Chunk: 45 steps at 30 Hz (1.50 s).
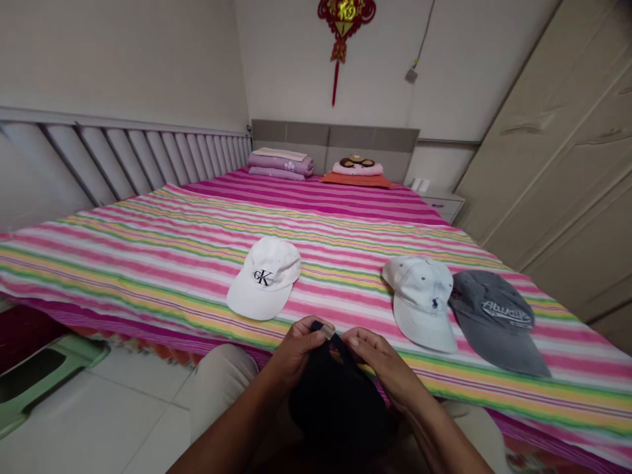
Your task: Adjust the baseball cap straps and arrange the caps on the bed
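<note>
A black cap (336,401) hangs between my hands above my lap, its back strap with a small metal buckle turned upward. My left hand (301,345) pinches the strap beside the buckle. On the other side, my right hand (380,359) grips the strap's other part with thumb and fingers. Beyond them on the bed lies a white cap (266,276) with black letters on its front. To the right rest a pale cap (424,299) with a small dark emblem and a grey cap (496,319) with white lettering, side by side and touching.
The bed has a striped sheet (162,257) and a grey headboard (355,141). Folded purple bedding (279,164) and an orange pillow (355,179) lie at its far end. A railing (148,151) runs along the left. On the floor at left stands a green stool (79,352).
</note>
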Motion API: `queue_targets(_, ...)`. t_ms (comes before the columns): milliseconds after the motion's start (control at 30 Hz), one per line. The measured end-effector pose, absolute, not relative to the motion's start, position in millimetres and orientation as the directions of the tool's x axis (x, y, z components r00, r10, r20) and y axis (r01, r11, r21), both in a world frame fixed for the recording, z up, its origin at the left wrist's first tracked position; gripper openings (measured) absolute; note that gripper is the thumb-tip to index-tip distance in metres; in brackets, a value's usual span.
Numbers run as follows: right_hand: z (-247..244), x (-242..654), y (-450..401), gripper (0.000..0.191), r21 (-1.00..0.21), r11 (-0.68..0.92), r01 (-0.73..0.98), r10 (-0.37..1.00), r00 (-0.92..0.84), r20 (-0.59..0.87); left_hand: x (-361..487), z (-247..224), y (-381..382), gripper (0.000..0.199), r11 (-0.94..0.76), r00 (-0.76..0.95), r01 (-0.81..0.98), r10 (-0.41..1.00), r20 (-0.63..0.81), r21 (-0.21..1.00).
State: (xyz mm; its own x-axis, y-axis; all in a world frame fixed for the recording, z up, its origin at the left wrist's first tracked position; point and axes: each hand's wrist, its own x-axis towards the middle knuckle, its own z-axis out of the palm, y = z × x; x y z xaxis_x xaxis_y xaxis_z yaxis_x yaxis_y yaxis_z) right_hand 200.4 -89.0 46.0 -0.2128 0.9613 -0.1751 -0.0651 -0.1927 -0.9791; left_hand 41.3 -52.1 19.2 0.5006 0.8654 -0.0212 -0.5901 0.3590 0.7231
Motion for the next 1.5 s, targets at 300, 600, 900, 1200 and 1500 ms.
queue_targets(300, 36.0, 196.6, -87.0, 0.031, -0.966, -0.245, -0.087, 0.959, -0.168, -0.228, 40.6, 17.3, -52.5, 0.021, 0.331, 0.501, -0.54, 0.865, -0.021, 0.774)
queue_targets(600, 36.7, 193.6, -84.0, 0.027, -0.97, -0.208, -0.122, 0.971, -0.142, -0.191, 41.5, 10.2, -50.3, 0.02, 0.282, 0.47, -0.518, 0.883, -0.006, 0.807)
queue_targets(900, 40.1, 189.9, -84.4, 0.029, -0.946, -0.206, -0.249, 0.967, -0.199, -0.158, 46.1, 12.8, -52.5, 0.021, 0.262, 0.496, -0.493, 0.868, 0.021, 0.83)
queue_targets(1200, 40.1, 187.7, -85.4, 0.028, -0.919, -0.226, -0.323, 0.965, -0.207, -0.164, 48.7, 7.3, -55.5, 0.021, 0.249, 0.444, -0.521, 0.896, 0.01, 0.817)
queue_targets(1500, 39.3, 188.5, -85.3, 0.02, -0.862, -0.245, -0.444, 0.968, -0.168, -0.188, 51.7, 9.5, -57.1, 0.023, 0.267, 0.453, -0.518, 0.892, -0.004, 0.813)
